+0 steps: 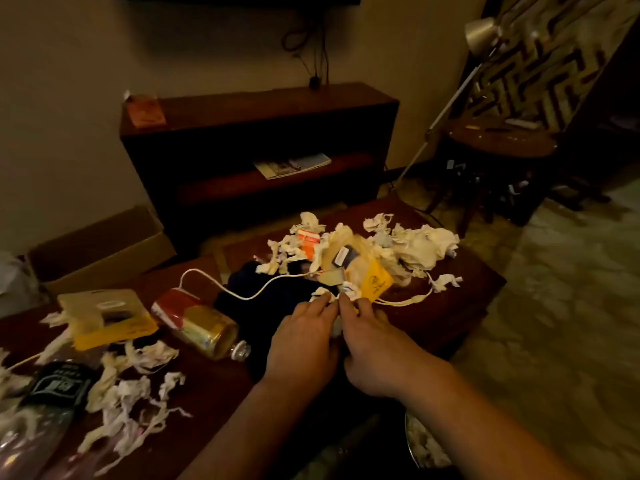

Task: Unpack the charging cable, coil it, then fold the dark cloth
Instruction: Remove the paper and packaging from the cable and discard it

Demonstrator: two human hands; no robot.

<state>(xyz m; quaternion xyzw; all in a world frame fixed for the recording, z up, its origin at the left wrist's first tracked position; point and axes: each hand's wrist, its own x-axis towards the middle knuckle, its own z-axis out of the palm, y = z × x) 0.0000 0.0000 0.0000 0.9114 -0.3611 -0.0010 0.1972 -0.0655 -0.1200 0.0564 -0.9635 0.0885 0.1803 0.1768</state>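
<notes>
No legible text anywhere; frame dim, motion-blurred. Black packet (pixel 57 384): white characters and emblem, unreadable; yellow tag (pixel 377 284): faint round emblem with lines of print, unreadable; orange-white box (pixel 309 241): print blurred; red-gold can (pixel 194 318): white marking, no letters distinguishable; yellow-backed pack (pixel 107 317): white label strip, text too small; dark label (pixel 341 257) on plastic bag: illegible.
</notes>
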